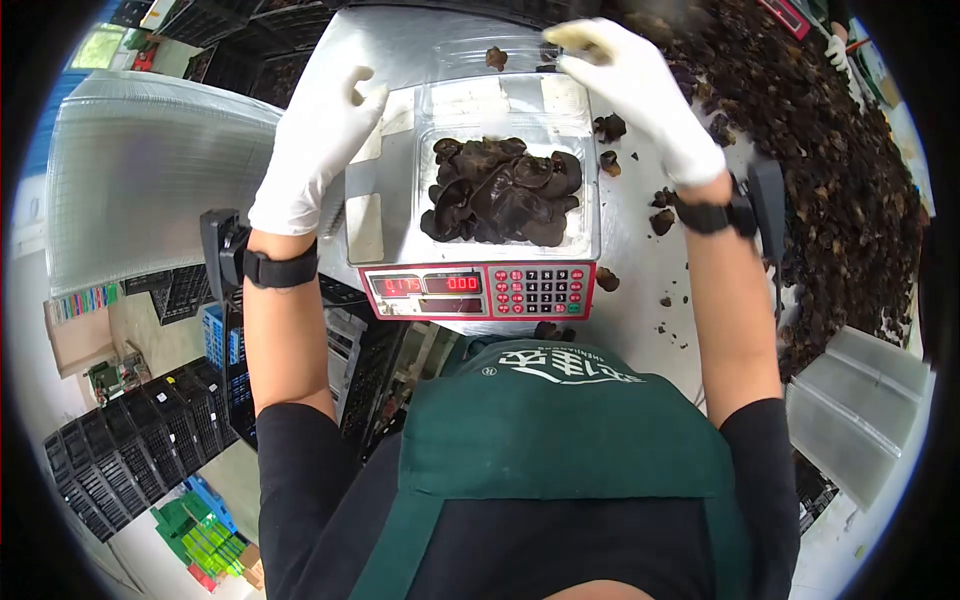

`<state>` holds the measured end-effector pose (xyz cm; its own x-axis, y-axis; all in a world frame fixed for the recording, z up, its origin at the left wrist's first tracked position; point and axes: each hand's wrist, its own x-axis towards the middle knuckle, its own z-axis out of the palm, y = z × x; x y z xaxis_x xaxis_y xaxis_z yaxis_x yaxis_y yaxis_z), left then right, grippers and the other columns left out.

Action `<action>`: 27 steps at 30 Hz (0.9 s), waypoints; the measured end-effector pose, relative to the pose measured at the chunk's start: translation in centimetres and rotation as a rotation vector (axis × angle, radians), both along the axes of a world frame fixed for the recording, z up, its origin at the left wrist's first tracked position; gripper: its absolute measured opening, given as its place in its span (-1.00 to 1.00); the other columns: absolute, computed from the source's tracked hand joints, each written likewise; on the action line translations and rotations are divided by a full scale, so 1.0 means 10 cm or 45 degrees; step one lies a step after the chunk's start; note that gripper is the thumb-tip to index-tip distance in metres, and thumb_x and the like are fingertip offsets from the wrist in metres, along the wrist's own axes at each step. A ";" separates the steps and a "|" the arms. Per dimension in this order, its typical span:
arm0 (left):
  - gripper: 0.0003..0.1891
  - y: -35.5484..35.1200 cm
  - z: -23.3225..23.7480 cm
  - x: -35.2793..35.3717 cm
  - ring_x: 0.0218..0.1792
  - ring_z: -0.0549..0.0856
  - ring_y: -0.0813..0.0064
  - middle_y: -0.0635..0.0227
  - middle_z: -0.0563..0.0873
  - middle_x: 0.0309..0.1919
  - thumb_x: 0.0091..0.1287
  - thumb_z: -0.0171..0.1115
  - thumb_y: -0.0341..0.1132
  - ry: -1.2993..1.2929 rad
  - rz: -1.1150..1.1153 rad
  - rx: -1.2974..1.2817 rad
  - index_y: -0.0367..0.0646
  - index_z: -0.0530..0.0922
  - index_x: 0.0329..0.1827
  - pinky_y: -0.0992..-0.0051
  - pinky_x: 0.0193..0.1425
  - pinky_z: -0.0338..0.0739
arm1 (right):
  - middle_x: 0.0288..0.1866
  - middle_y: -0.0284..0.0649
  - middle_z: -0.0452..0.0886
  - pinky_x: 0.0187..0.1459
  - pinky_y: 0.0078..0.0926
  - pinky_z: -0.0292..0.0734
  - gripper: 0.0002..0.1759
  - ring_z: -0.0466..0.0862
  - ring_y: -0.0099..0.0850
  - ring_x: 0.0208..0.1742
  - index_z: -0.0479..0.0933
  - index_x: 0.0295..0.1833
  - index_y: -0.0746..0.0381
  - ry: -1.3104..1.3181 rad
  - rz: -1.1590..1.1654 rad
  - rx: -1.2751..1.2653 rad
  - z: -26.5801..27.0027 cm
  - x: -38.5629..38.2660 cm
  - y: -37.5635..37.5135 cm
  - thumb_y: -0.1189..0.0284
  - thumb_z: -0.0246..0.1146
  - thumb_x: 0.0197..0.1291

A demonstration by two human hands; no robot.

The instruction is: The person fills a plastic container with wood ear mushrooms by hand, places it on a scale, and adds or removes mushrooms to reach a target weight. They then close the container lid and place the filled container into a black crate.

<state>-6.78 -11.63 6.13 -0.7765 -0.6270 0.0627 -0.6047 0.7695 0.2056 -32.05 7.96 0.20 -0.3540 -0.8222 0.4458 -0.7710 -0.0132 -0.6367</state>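
Dark brown wood-ear fungus (pixel 505 195) fills a clear plastic tray (pixel 422 180) on top of a red-and-white digital scale (pixel 478 292), whose lit display reads 0.175 on the left. My left hand (pixel 325 130), in a white glove, hovers beside the tray's upper left, thumb and fingers curved apart with nothing between them. Beyond the tray's upper right is my right hand (pixel 635 90), also gloved in white, its fingers apart and empty. A transparent lid-like piece (pixel 465 50) lies behind the tray, with a small fungus piece (pixel 496 58) on it.
A large heap of dark fungus (pixel 810 150) covers the right side, with loose pieces between it and the scale. Stacked clear trays (pixel 150 190) stand at left, more (pixel 860 410) at lower right. Black crates (pixel 140 440) sit lower left. Another person's gloved hand (pixel 838 52) shows at upper right.
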 end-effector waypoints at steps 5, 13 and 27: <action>-0.46 -0.26 -0.31 -0.18 -0.02 0.76 0.12 -0.02 0.75 -0.01 0.37 0.25 0.06 0.001 -0.106 -0.162 -0.17 0.59 0.23 0.30 0.09 0.60 | -0.26 0.00 0.70 -0.04 -0.19 0.62 -0.73 0.72 -0.08 -0.12 0.62 -0.16 0.19 0.399 0.005 0.187 -0.11 0.21 -0.72 0.24 0.30 0.10; -0.43 -0.11 -0.57 -0.38 0.03 0.71 -0.02 -0.06 0.73 -0.01 0.24 0.31 -0.03 0.032 -0.056 0.015 -0.22 0.56 0.22 0.12 0.16 0.57 | -0.25 -0.11 0.70 -0.13 -0.30 0.59 -0.78 0.68 -0.26 -0.25 0.64 -0.13 0.24 -0.019 0.195 0.170 -0.12 0.12 -0.60 0.40 0.31 0.11; -0.51 0.02 -0.35 -0.31 0.01 0.68 0.51 0.30 0.71 -0.05 0.33 0.22 -0.49 0.587 -0.193 0.726 -0.20 0.53 0.36 0.51 0.15 0.52 | -0.24 -0.38 0.64 -0.25 -0.65 0.48 -0.61 0.51 -0.65 -0.32 0.61 0.20 0.17 -0.527 0.006 0.143 0.41 0.59 0.82 0.45 0.34 0.24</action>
<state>-9.86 -11.41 2.65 -0.8305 -0.5480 0.0998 -0.2569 0.5358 0.8043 -26.18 16.20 4.33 -0.4801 -0.8596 0.1746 -0.4503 0.0707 -0.8901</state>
